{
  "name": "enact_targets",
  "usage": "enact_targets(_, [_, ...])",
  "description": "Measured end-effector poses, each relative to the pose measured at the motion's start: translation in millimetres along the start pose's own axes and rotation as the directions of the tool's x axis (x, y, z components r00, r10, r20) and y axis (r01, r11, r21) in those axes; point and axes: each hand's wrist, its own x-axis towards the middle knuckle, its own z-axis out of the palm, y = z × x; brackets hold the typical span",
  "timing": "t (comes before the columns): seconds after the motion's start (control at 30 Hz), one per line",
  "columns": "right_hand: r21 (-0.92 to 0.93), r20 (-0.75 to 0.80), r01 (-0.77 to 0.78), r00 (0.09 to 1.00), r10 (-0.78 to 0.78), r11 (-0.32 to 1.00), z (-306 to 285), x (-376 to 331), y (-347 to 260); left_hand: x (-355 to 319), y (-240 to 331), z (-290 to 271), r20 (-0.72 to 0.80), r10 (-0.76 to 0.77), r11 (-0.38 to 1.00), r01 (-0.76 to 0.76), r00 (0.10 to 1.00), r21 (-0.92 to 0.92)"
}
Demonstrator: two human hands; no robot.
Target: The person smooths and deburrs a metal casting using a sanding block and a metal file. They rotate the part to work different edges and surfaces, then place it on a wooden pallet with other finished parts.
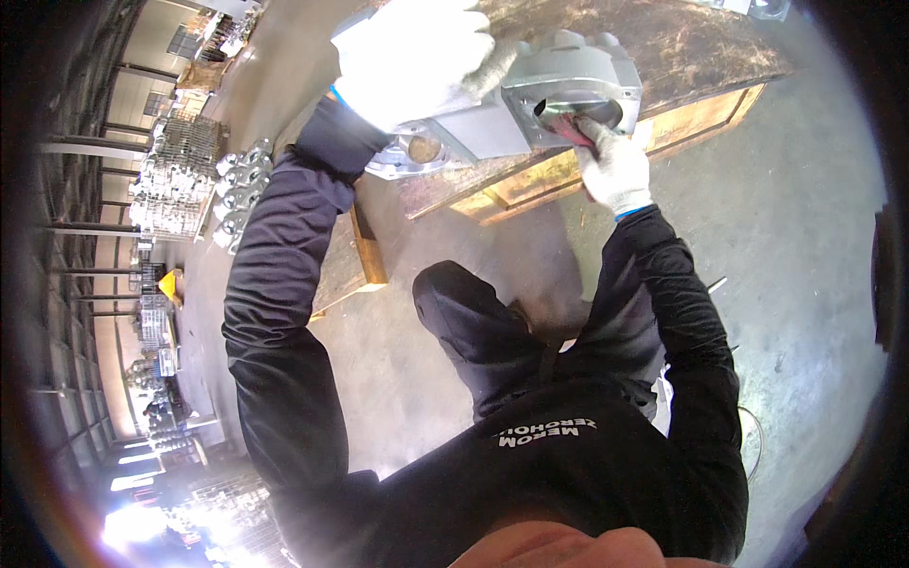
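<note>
A grey metal casting (568,80) with a large round opening lies on a worn wooden workbench. My left hand (412,57), in a white glove, grips the casting from its left side; glare washes out part of the glove. My right hand (615,172), also gloved in white, is at the mouth of the opening. Its fingers close on a thin reddish piece (566,127), like a strip of cloth or abrasive, which reaches into the bore. Below my left wrist shows a flanged end (417,150) with a round hole.
The wooden bench (701,47) has a framed side facing me. A lower wooden piece (371,251) juts out by my left knee. Stacked metal castings (180,175) and a row of rounded ones (241,189) stand on the left, with a yellow object (170,286) beyond.
</note>
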Motion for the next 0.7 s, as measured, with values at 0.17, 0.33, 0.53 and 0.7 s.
enact_targets(0.17, [0.829,0.338,-0.421,0.902,0.269,0.369,11.1,10.9,-3.6,21.1,1.0,-7.2,-0.041,0.176,0.948,-0.158,0.983,0.277])
enact_targets(0.33, [0.921,0.381,-0.39,0.892,0.245,-0.011,-1.0,-15.5,41.1,13.7,77.0,41.7,-0.391,0.071,0.996,-0.041,0.918,0.084])
enact_targets(0.53, [0.92,0.37,-0.392,0.842,0.393,-0.026,4.2,-45.5,92.9,7.4,217.2,206.0,0.464,-0.801,-0.235,0.512,0.38,-0.826])
enact_targets(0.7, [0.895,0.15,-0.284,0.918,0.366,0.346,-1.4,-53.5,60.3,25.1,234.5,212.8,0.614,-0.567,-0.73,0.01,0.548,-0.683])
